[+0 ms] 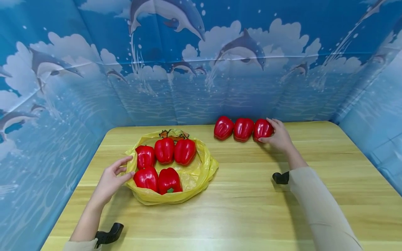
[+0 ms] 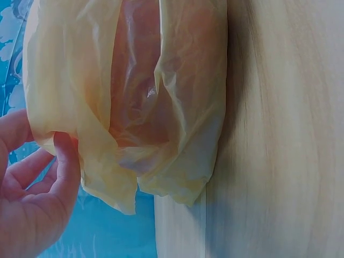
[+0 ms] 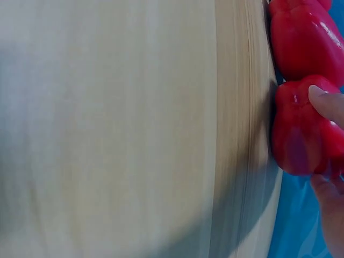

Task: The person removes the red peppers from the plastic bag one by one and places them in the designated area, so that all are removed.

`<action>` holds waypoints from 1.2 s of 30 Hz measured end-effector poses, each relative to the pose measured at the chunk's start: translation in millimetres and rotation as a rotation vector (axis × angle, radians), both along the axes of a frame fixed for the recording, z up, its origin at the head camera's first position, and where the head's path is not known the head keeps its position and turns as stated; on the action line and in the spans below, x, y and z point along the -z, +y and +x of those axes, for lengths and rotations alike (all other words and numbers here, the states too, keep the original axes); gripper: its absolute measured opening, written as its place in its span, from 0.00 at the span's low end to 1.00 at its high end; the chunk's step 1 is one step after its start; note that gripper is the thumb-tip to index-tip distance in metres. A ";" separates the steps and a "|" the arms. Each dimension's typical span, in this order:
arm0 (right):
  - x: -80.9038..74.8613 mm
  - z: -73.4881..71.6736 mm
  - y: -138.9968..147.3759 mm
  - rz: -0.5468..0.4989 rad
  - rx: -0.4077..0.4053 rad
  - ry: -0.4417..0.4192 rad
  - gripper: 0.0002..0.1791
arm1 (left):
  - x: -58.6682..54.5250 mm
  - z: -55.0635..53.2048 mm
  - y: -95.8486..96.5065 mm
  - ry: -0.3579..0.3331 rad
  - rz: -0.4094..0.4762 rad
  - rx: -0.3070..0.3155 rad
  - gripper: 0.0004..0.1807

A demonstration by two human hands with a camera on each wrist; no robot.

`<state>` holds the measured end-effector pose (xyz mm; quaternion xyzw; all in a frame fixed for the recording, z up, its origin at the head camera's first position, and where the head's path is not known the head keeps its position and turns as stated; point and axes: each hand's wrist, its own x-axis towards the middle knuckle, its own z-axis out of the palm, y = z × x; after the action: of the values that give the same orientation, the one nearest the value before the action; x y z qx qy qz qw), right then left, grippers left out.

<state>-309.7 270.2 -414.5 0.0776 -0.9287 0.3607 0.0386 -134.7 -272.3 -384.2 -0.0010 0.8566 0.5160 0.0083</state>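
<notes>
A yellow plastic bag point(image 1: 202, 170) lies with its mouth spread wide, several red bell peppers point(image 1: 164, 150) inside it. At its left rim, my left hand point(image 1: 112, 179) pinches the plastic between thumb and fingers; in the left wrist view the thumb point(image 2: 65, 161) presses on the crinkled side. Three more red peppers stand in a row at the back of the table. My right hand point(image 1: 279, 136) grips the rightmost bell pepper point(image 1: 262, 129), thumb on the near side and fingers on the far side. Right beside it is the middle pepper point(image 1: 243, 129), then the left one point(image 1: 223, 128).
The wood-grain table point(image 1: 245, 209) ends at a blue dolphin-print curtain point(image 1: 188, 87), which hangs close behind the pepper row and along both sides. Black wrist straps or mounts show at the left wrist point(image 1: 110, 234) and the right sleeve point(image 1: 280, 178).
</notes>
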 end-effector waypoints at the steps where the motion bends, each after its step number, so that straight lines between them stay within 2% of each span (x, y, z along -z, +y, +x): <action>1: -0.1 0.1 0.0 -0.001 0.003 -0.001 0.51 | 0.2 0.1 0.0 0.001 0.000 0.001 0.31; 9: -4.9 3.9 -0.2 -0.022 0.019 -0.019 0.51 | 0.4 1.4 -0.1 0.000 -0.003 0.009 0.31; 22: -33.2 26.0 -2.0 -0.019 -0.053 0.032 0.45 | 1.5 5.2 -3.4 0.009 0.001 0.016 0.30; 28: -49.0 34.0 -10.6 -0.116 -0.104 -0.057 0.45 | 3.3 6.0 -2.8 0.008 0.000 0.016 0.31; 30: -61.3 44.1 -20.0 -0.143 -0.135 -0.098 0.45 | 4.1 6.3 -2.8 0.011 -0.004 0.015 0.31; 34: -67.9 54.2 -35.1 -0.198 -0.206 -0.142 0.44 | 5.8 7.3 -2.1 0.018 -0.006 0.015 0.30; 36: -65.0 56.4 -41.2 -0.235 -0.248 -0.147 0.44 | 6.8 8.0 -1.5 0.024 -0.004 0.017 0.30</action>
<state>-253.3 229.0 -349.6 0.1599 -0.8637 0.4735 -0.0651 -126.7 -273.7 -391.0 0.0126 0.8577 0.5140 0.0024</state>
